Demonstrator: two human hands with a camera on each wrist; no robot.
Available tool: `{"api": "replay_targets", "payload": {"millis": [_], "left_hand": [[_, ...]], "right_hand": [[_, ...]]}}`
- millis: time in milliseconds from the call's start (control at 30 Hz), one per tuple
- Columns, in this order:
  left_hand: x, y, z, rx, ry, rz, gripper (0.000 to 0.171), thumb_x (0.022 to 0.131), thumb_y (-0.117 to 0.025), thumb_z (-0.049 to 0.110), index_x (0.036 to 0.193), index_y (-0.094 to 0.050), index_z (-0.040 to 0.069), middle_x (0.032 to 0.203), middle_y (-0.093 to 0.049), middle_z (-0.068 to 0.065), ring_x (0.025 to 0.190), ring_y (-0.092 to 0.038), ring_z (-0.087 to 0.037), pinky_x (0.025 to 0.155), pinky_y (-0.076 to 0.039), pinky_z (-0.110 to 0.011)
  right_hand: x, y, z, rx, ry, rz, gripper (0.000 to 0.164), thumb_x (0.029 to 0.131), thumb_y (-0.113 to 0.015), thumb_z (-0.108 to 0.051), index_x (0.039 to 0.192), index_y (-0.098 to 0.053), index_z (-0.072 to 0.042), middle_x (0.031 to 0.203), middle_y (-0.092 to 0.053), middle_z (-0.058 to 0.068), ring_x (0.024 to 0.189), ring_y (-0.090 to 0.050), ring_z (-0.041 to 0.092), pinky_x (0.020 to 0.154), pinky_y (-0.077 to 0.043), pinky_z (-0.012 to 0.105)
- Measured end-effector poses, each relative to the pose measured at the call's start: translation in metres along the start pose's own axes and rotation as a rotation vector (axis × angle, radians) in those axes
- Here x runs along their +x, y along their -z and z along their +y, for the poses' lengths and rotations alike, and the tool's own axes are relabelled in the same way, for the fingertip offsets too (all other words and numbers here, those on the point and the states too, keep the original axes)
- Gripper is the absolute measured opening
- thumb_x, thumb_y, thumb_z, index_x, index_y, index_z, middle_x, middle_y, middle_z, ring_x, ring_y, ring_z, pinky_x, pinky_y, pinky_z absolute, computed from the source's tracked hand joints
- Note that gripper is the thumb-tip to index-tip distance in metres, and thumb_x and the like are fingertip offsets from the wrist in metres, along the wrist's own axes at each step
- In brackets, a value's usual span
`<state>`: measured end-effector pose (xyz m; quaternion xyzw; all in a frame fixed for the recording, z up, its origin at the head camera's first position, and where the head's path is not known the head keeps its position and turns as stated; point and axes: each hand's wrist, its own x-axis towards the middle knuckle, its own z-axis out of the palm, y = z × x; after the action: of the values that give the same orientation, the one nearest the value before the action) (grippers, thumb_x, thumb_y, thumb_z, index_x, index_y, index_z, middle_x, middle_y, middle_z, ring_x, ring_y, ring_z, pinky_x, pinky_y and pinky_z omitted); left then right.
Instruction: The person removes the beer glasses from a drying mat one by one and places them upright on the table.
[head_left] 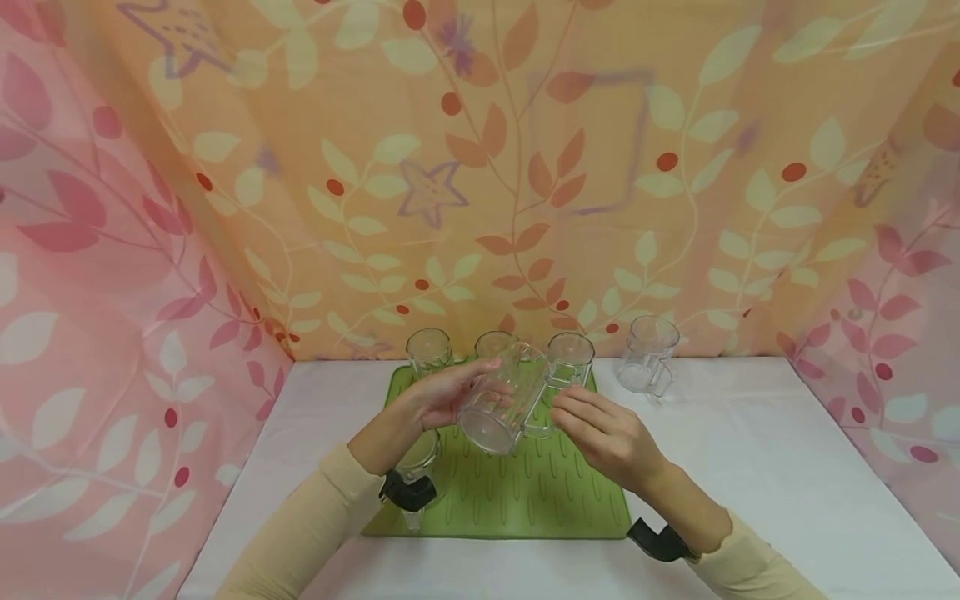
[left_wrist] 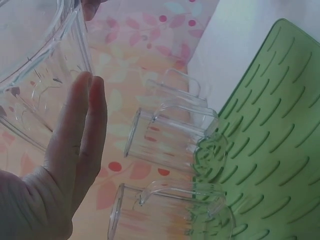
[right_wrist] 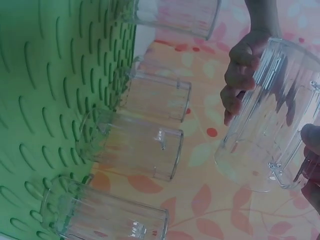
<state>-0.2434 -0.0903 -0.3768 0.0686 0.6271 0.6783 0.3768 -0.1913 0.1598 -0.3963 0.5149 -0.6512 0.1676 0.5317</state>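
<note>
A clear glass mug (head_left: 487, 417) is held tilted above the green mat (head_left: 540, 500), its handle towards the right. My left hand (head_left: 448, 393) holds the mug's side, with the thumb on the near side and fingers behind. In the left wrist view, two fairly straight fingers (left_wrist: 75, 120) lie along the glass. At the handle, my right hand (head_left: 611, 435) grips with bent fingers; in the right wrist view only its fingertips (right_wrist: 312, 150) show by the handle. Nothing can be seen inside the mug.
Three clear mugs stand along the mat's back edge, including a left one (head_left: 430, 343) and a right one (head_left: 572, 346). Another mug (head_left: 422, 454) is partly behind my left wrist. Right of the mat, one more mug (head_left: 651, 354) stands on the white table (head_left: 750, 467). Patterned cloth encloses the table.
</note>
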Motion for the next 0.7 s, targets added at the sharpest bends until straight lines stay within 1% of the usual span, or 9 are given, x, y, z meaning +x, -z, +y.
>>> {"api": "replay_targets", "payload": {"millis": [100,133,200,300,367,467,700], "left_hand": [[-0.0021,0.0000,0.0004,-0.004,-0.004,-0.003,0.066,0.102,-0.039,0.041,0.150,-0.023,-0.001,0.092,-0.072,0.003,0.080,-0.070,-0.012,0.068,-0.059,-0.028],[-0.0029,0.0000,0.0005,-0.006,-0.008,-0.004,0.065,0.102,-0.039,0.041,0.150,-0.022,-0.001,0.090,-0.072,0.004,0.079,-0.070,-0.012,0.068,-0.060,-0.028],[-0.0041,0.0004,0.0001,-0.010,-0.017,-0.003,0.064,0.102,-0.038,0.040,0.151,-0.022,0.001,0.089,-0.072,0.004,0.079,-0.070,-0.012,0.067,-0.060,-0.028],[-0.0053,-0.0003,0.0000,-0.016,-0.033,0.001,0.064,0.102,-0.039,0.038,0.153,-0.016,0.007,0.090,-0.071,0.004,0.079,-0.070,-0.013,0.068,-0.060,-0.029],[-0.0057,-0.0005,-0.0003,-0.013,-0.039,0.003,0.065,0.102,-0.040,0.037,0.154,-0.016,0.008,0.091,-0.071,0.003,0.080,-0.070,-0.014,0.069,-0.060,-0.030],[-0.0053,-0.0001,-0.0008,-0.003,-0.045,0.006,0.065,0.102,-0.040,0.038,0.153,-0.018,0.005,0.092,-0.071,0.002,0.080,-0.070,-0.014,0.070,-0.060,-0.030],[-0.0067,0.0010,-0.0024,-0.002,-0.050,0.033,0.061,0.102,-0.042,0.038,0.147,-0.029,-0.001,0.093,-0.071,0.001,0.081,-0.071,-0.015,0.074,-0.061,-0.033]], "right_hand": [[-0.0017,-0.0011,-0.0004,0.025,-0.033,-0.015,0.022,0.098,-0.055,-0.005,0.088,-0.074,0.000,0.086,-0.074,0.012,0.081,-0.071,0.027,0.076,-0.061,0.035],[-0.0018,-0.0014,-0.0005,0.030,-0.039,-0.018,0.022,0.098,-0.055,-0.006,0.088,-0.074,0.000,0.086,-0.074,0.013,0.081,-0.071,0.027,0.076,-0.061,0.035],[-0.0019,-0.0019,-0.0009,0.037,-0.050,-0.027,0.022,0.098,-0.055,-0.006,0.089,-0.074,0.000,0.087,-0.074,0.012,0.082,-0.071,0.027,0.078,-0.060,0.034],[-0.0026,-0.0017,-0.0015,0.065,-0.086,-0.038,0.022,0.098,-0.055,-0.009,0.090,-0.074,-0.001,0.089,-0.074,0.012,0.085,-0.070,0.027,0.083,-0.060,0.032],[-0.0031,-0.0014,-0.0022,0.090,-0.114,-0.043,0.022,0.099,-0.056,-0.010,0.091,-0.074,-0.002,0.090,-0.074,0.011,0.087,-0.069,0.028,0.085,-0.059,0.031],[-0.0033,-0.0008,-0.0031,0.125,-0.146,-0.048,0.022,0.099,-0.056,-0.012,0.092,-0.074,-0.003,0.091,-0.073,0.011,0.088,-0.068,0.028,0.087,-0.058,0.029],[-0.0021,0.0016,-0.0050,0.150,-0.162,-0.084,0.023,0.099,-0.056,-0.015,0.094,-0.074,-0.003,0.094,-0.074,0.012,0.093,-0.067,0.028,0.089,-0.057,0.030]]}}
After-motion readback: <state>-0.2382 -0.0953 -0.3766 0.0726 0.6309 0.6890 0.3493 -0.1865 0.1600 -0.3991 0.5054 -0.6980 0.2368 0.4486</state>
